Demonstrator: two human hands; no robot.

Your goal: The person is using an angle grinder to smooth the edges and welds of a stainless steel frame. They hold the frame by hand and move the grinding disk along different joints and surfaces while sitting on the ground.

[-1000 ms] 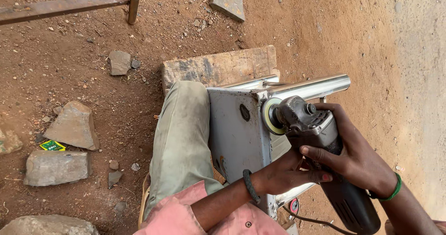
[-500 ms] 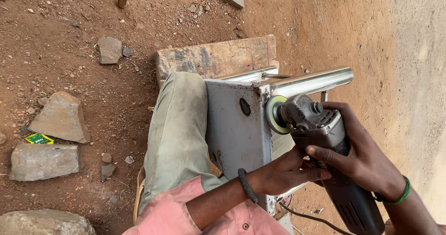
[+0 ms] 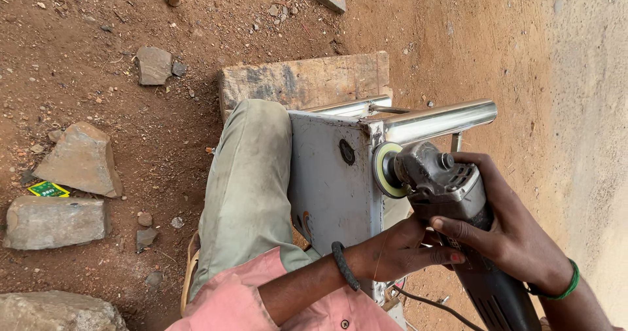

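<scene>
A dark angle grinder (image 3: 458, 213) with a pale disc (image 3: 384, 169) rests against the edge of a grey metal plate (image 3: 330, 187). A shiny steel tube (image 3: 438, 121) is joined to the plate's top corner. My right hand (image 3: 510, 229) wraps the grinder's body; a green band sits on that wrist. My left hand (image 3: 399, 249), with a black wristband, steadies the grinder from below, beside the plate's lower edge. My leg in grey-green trousers (image 3: 245, 187) presses against the plate's left side.
A worn wooden block (image 3: 304, 79) lies under the metal piece on red dirt. Stones (image 3: 82, 157) and a concrete block (image 3: 52, 221) sit at the left, with a small green packet (image 3: 47, 189). A pale wall (image 3: 589, 108) runs along the right. The grinder's cable (image 3: 432, 305) trails below.
The view has shifted slightly. The grinder's disc has stayed at the plate's edge under the tube, and both hands hold as before.
</scene>
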